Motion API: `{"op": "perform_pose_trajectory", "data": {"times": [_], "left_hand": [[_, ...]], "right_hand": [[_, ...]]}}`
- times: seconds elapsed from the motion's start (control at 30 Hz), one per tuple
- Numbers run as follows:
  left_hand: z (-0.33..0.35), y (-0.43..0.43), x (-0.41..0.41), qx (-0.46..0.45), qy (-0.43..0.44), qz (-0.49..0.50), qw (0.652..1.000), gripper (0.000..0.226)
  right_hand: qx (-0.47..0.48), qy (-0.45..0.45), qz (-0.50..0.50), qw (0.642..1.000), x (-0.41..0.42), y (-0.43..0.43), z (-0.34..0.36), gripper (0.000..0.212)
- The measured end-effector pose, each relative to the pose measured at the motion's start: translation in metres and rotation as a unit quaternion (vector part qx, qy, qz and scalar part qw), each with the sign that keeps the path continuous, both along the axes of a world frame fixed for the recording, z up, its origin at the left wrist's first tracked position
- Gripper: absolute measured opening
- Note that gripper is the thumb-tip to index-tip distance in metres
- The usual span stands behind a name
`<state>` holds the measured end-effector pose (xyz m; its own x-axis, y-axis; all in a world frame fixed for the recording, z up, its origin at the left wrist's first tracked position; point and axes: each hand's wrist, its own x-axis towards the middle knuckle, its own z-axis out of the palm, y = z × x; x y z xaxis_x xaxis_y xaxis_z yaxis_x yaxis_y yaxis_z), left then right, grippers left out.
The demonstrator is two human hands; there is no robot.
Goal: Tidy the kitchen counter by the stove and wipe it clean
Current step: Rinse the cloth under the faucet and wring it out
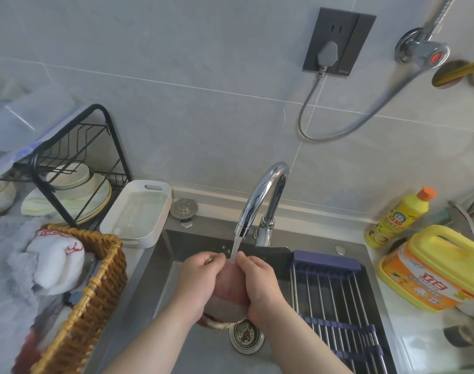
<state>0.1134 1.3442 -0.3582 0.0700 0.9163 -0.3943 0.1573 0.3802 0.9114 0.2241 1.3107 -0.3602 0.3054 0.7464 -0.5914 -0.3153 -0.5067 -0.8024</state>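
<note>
Home kitchen: sink (pixel 160 268), faucet (pixel 262 198), dish rack (pixel 76 157)

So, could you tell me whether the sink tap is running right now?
Running: a stream falls from the tap onto the cloth gripped by the left hand and right hand.

The yellow jug (pixel 443 249) label reads 立白; the bottle (pixel 400 217) label perhaps 白猫.

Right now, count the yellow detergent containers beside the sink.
2. A slim bottle with an orange cap stands on the counter right of the faucet; a bigger handled jug sits in front of it, beside the sink rack. More could be hidden past the right edge.
</note>
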Motion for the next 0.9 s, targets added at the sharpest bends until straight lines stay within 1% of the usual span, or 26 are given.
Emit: {"op": "perform_pose_trajectory", "data": {"times": [0.07,0.17,0.2,0.27,0.3,0.33,0.4,0.47,0.53,0.57,0.6,0.63,0.67,0.7,0.77,0.83,0.9], "left_hand": [[-0.003,0.007,-0.006,-0.029,-0.012,0.015,0.999,0.019],[-0.008,0.018,-0.019,-0.041,-0.028,0.026,0.998,0.018],[-0.008,0.020,-0.022,-0.039,-0.028,0.015,0.999,0.013],[-0.007,0.020,-0.026,-0.019,-0.019,-0.019,0.999,0.025],[-0.004,0.019,-0.025,-0.006,-0.017,-0.035,0.999,0.027],[-0.002,0.020,-0.024,0.003,-0.010,-0.048,0.999,0.022],[-0.002,0.023,-0.022,0.002,-0.008,-0.045,0.999,0.008],[-0.006,0.029,-0.023,-0.020,-0.020,-0.022,0.999,0.009],[-0.012,0.037,-0.027,-0.069,-0.070,0.007,0.995,0.012],[-0.014,0.040,-0.028,-0.094,-0.105,0.018,0.990,0.015],[-0.014,0.043,-0.029,-0.116,-0.142,0.026,0.983,0.019],[-0.015,0.046,-0.029,-0.135,-0.176,0.033,0.975,0.022],[-0.013,0.048,-0.029,-0.151,-0.201,0.039,0.967,0.024],[-0.013,0.049,-0.029,-0.164,-0.216,0.043,0.962,0.024],[-0.015,0.051,-0.027,-0.176,-0.234,0.059,0.954,0.022],[-0.019,0.052,-0.027,-0.178,-0.241,0.070,0.951,0.019],[-0.021,0.052,-0.026,-0.166,-0.263,0.066,0.948,0.017]], "right_hand": [[0.007,0.028,0.021,0.999,0.006,0.003,0.005,0.026],[0.022,0.048,0.042,0.998,0.009,0.007,0.009,0.021],[0.019,0.038,0.037,0.998,0.006,0.009,0.010,0.019],[0.004,-0.005,0.015,1.000,-0.003,0.015,0.012,0.019],[-0.009,-0.032,0.005,0.999,-0.006,0.017,0.013,0.025],[-0.018,-0.054,-0.011,0.998,-0.008,0.019,0.012,0.032],[-0.037,-0.094,-0.035,0.994,-0.010,0.023,0.007,0.037],[-0.052,-0.090,-0.028,0.994,-0.012,0.023,0.005,0.036],[-0.029,-0.027,-0.035,0.999,-0.011,0.021,0.004,0.025],[-0.008,0.008,-0.040,0.999,-0.010,0.020,0.003,0.023],[0.006,0.045,-0.042,0.998,-0.008,0.017,0.001,0.026],[0.009,0.078,-0.028,0.997,-0.007,0.012,-0.003,0.034],[0.004,0.085,-0.001,0.996,-0.007,0.007,-0.006,0.045],[0.003,0.073,0.034,0.997,-0.009,0.002,-0.009,0.053],[0.017,0.047,0.072,0.996,-0.012,-0.005,-0.016,0.061],[0.030,0.022,0.067,0.997,-0.011,-0.010,-0.023,0.063],[0.055,0.026,0.050,0.997,-0.006,-0.011,-0.023,0.053]]}}
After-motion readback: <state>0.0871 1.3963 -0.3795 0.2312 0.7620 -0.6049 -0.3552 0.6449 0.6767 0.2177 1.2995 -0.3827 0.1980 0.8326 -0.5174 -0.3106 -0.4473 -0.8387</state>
